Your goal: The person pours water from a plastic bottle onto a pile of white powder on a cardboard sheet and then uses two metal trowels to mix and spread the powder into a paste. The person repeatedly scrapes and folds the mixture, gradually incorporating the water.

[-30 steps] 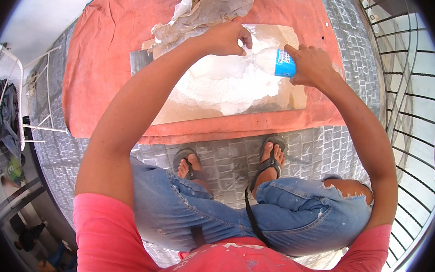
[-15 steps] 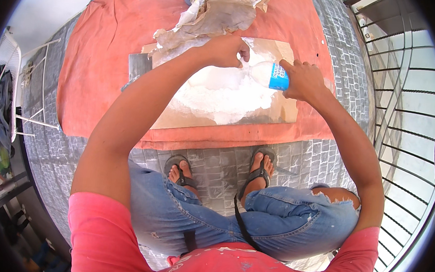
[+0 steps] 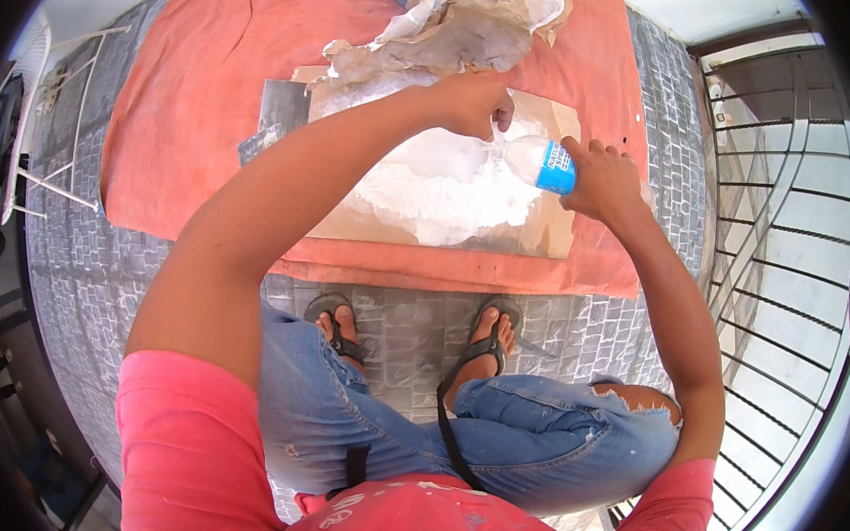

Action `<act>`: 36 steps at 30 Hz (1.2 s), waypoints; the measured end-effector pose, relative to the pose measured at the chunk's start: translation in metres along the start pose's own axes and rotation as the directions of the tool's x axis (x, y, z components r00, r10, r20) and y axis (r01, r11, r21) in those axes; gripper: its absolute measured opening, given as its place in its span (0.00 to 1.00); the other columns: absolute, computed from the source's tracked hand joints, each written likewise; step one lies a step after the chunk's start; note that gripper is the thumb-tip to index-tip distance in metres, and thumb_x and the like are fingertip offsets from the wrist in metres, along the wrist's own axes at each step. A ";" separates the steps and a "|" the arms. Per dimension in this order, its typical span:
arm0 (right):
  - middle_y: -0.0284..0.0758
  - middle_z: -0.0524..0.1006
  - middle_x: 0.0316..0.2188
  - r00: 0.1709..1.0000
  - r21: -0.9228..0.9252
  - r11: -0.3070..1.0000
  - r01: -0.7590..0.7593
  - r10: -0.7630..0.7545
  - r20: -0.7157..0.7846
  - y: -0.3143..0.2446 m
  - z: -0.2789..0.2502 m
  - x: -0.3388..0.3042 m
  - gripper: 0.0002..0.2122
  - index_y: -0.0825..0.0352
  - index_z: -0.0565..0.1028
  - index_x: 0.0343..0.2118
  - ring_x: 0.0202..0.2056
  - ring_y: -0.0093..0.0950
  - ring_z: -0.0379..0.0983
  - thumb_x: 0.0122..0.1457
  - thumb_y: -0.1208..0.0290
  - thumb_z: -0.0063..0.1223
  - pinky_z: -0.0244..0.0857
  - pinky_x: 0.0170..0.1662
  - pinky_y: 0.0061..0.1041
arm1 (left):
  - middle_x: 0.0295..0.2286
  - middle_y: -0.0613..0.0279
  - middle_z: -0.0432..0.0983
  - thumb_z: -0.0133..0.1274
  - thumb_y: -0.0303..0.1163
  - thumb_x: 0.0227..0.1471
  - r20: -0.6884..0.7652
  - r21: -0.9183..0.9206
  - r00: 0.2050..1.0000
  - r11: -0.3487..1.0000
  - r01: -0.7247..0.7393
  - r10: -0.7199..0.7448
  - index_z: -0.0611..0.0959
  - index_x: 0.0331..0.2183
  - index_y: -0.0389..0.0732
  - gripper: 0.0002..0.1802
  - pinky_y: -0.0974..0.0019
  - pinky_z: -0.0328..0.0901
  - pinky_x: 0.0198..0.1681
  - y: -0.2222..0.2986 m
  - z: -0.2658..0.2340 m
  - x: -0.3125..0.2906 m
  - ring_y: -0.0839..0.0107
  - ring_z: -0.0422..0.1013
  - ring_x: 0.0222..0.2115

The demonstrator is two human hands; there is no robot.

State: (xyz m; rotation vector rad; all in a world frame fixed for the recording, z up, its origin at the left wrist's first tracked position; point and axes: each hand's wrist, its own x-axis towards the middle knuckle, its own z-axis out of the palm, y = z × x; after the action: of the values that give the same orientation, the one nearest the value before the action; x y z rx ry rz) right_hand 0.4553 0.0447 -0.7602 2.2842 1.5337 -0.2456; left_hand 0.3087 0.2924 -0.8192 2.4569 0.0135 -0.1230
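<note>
My right hand (image 3: 603, 179) is wrapped round the base end of a clear plastic bottle (image 3: 556, 166) with a blue label. The bottle lies tipped on its side in the air, its neck pointing left over a heap of white powder (image 3: 429, 207). Close to the bottle's mouth is my left hand (image 3: 479, 105), fingers curled in; whether they hold anything is hidden. The powder is spread on a flat piece of cardboard (image 3: 369, 227), with a smooth, wet-looking patch in its middle.
Under the cardboard lies an orange cloth (image 3: 189, 144). A crumpled brown paper bag (image 3: 468, 35) sits at the far side. Flat grey plates (image 3: 285, 109) lie at the cardboard's left. A metal gate (image 3: 787, 229) stands on the right, a white metal frame (image 3: 30, 115) on the left.
The whole view has shifted slightly. Both hands keep nearly the same pose, and the bottle stays tipped over the powder beside my left hand.
</note>
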 end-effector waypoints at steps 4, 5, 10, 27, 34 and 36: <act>0.40 0.80 0.42 1.000 -0.014 1.000 -0.006 0.006 0.011 -0.005 -0.004 0.002 0.35 0.50 0.74 0.58 0.44 0.45 0.82 0.42 0.66 0.74 0.73 0.45 0.49 | 0.42 0.58 0.88 0.70 0.32 0.45 -0.007 -0.032 1.000 0.999 0.002 -0.002 0.91 0.40 0.43 0.16 0.56 0.75 0.49 -0.003 0.000 -0.005 0.59 0.82 0.46; 0.40 0.80 0.42 1.000 -0.021 1.000 -0.004 0.004 0.007 -0.006 -0.005 0.003 0.35 0.51 0.74 0.58 0.44 0.45 0.82 0.42 0.65 0.74 0.73 0.46 0.49 | 0.42 0.58 0.88 0.71 0.32 0.45 0.006 -0.038 1.000 0.999 0.012 -0.012 0.91 0.40 0.43 0.16 0.56 0.75 0.49 -0.004 -0.001 -0.006 0.59 0.82 0.46; 0.40 0.80 0.42 1.000 -0.053 0.999 0.001 -0.001 -0.011 -0.012 -0.009 0.008 0.37 0.51 0.73 0.58 0.47 0.46 0.81 0.40 0.64 0.75 0.74 0.48 0.49 | 0.44 0.58 0.88 0.71 0.35 0.47 0.018 0.001 1.000 1.000 0.010 -0.010 0.91 0.41 0.45 0.16 0.55 0.74 0.50 -0.008 -0.006 -0.010 0.57 0.81 0.47; 0.39 0.80 0.43 0.999 -0.072 0.997 -0.023 0.026 0.042 -0.025 -0.026 0.017 0.35 0.50 0.73 0.61 0.47 0.45 0.80 0.46 0.66 0.73 0.72 0.48 0.48 | 0.46 0.61 0.87 0.68 0.31 0.47 0.011 0.032 0.999 0.999 0.042 -0.043 0.91 0.45 0.46 0.19 0.55 0.74 0.52 -0.015 -0.012 -0.012 0.57 0.81 0.48; 0.41 0.80 0.44 0.997 -0.073 0.997 -0.028 0.033 0.069 -0.028 -0.036 0.020 0.34 0.50 0.74 0.59 0.49 0.46 0.80 0.45 0.65 0.72 0.72 0.50 0.50 | 0.47 0.60 0.87 0.66 0.30 0.47 -0.004 0.074 1.000 0.997 -0.001 0.001 0.90 0.49 0.46 0.24 0.56 0.74 0.52 -0.025 -0.009 -0.011 0.58 0.81 0.49; 0.41 0.81 0.44 0.997 -0.074 0.997 -0.022 0.027 0.070 -0.031 -0.038 0.021 0.34 0.50 0.74 0.59 0.49 0.47 0.80 0.44 0.65 0.72 0.72 0.50 0.51 | 0.47 0.59 0.87 0.65 0.29 0.47 0.019 0.084 1.000 0.996 -0.011 0.010 0.90 0.50 0.46 0.25 0.56 0.74 0.52 -0.028 -0.009 -0.010 0.58 0.81 0.49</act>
State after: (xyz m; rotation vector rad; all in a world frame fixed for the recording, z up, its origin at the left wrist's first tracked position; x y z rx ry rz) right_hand 0.4327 0.0879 -0.7387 2.2124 1.4546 -0.2566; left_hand 0.2984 0.3201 -0.8293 2.5399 -0.0133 -0.1449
